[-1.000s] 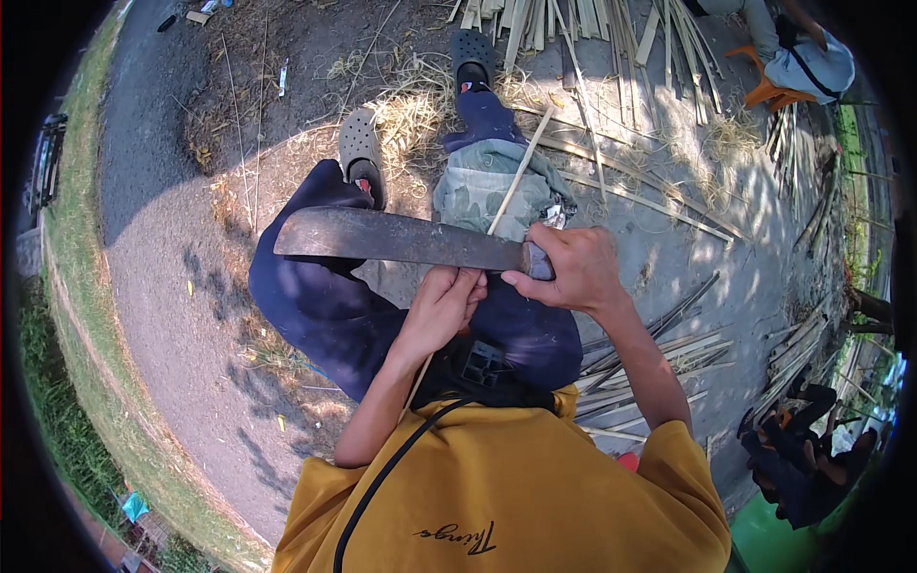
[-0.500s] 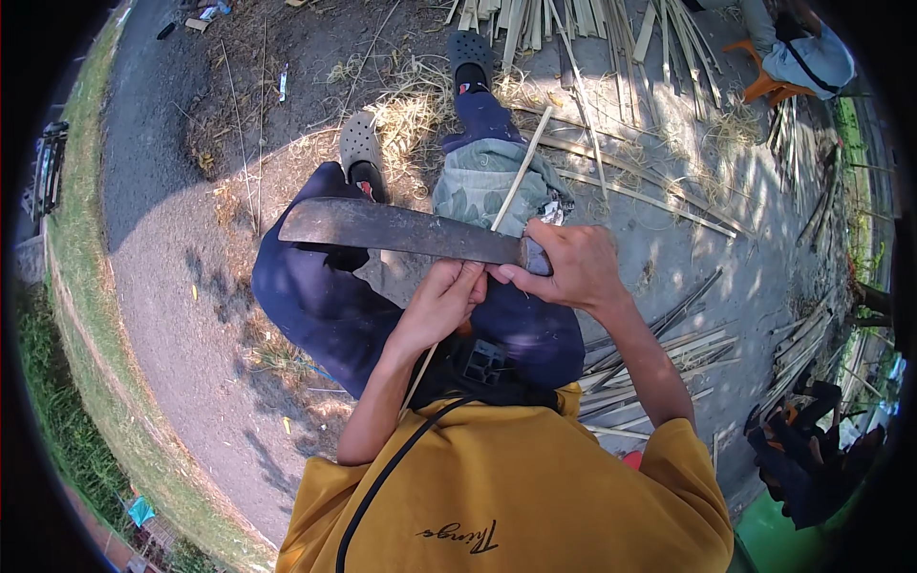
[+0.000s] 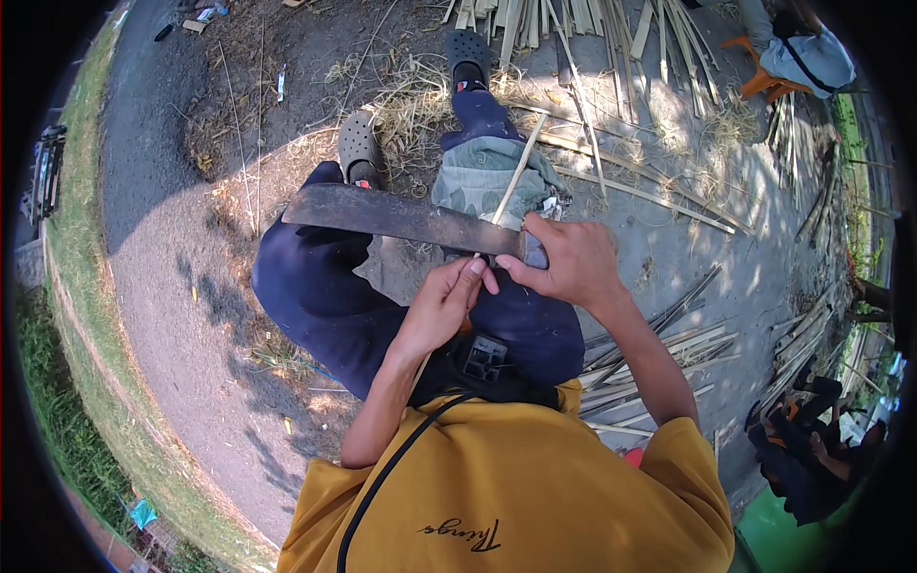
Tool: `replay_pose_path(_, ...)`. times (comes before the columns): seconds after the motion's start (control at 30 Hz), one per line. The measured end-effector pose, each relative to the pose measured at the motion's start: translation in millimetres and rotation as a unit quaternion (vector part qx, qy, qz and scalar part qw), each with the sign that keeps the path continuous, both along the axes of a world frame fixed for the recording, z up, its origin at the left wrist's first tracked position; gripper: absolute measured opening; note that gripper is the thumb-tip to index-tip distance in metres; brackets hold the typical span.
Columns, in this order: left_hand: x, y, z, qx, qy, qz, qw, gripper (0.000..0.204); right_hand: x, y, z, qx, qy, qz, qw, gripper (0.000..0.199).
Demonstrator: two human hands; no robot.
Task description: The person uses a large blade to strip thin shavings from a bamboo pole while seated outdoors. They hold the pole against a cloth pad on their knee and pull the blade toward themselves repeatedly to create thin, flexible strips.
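Note:
My right hand point(image 3: 573, 263) is closed round the handle end of a machete point(image 3: 392, 217), whose broad dark blade points left across my knees. A thin pale strip, apparently bamboo point(image 3: 520, 172), runs under the blade, its far end sticking out beyond it. My left hand point(image 3: 441, 304) pinches the strip on the near side of the blade, thumb against fingers, and the strip's tail passes back along my left wrist. Beneath the strip, a grey-green patterned cloth point(image 3: 478, 177) covers my right shin. Where blade meets strip is partly hidden.
Split strips point(image 3: 659, 372) lie in a pile on the right, with more point(image 3: 573, 24) at the far side. Curled shavings point(image 3: 411, 95) litter the ground by my shoes. One person point(image 3: 807, 62) sits on an orange stool at far right; dark-clothed figures point(image 3: 812, 444) are at lower right.
The machete's tip has swung slightly away from me, tilting the blade. The strip's far end has come slightly nearer. My left hand has shifted a little left, opening a small gap from my right thumb.

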State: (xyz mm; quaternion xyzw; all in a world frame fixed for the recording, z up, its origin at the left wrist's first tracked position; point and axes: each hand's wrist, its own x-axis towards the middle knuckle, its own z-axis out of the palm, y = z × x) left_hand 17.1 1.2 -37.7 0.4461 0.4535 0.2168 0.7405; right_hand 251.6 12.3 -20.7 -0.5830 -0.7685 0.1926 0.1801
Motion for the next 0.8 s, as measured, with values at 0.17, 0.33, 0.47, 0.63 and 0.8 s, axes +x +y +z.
replay_pose_path(0.17,-8,-16,5,-0.057,-0.012,0.016,0.998,0.043,0,-2,-2,-0.011,0.007,-0.005,1.0,0.054)
replay_pose_path(0.33,-21,-39,8,-0.062,-0.011,0.037,0.997,0.043,-2,-1,-4,-0.017,0.011,-0.015,1.0,0.053)
replay_pose_path(0.47,-35,-54,14,-0.086,-0.012,0.046,0.995,0.042,-7,-4,-2,-0.03,0.018,-0.025,0.999,0.052)
replay_pose_path(0.63,-34,-57,8,0.1,0.07,0.049,0.991,0.04,-15,-3,-3,-0.012,0.017,-0.02,1.0,0.051)
replay_pose_path(0.8,-27,-37,13,0.025,0.054,0.02,0.998,0.041,-10,-4,-8,-0.027,0.039,-0.039,0.998,0.05)
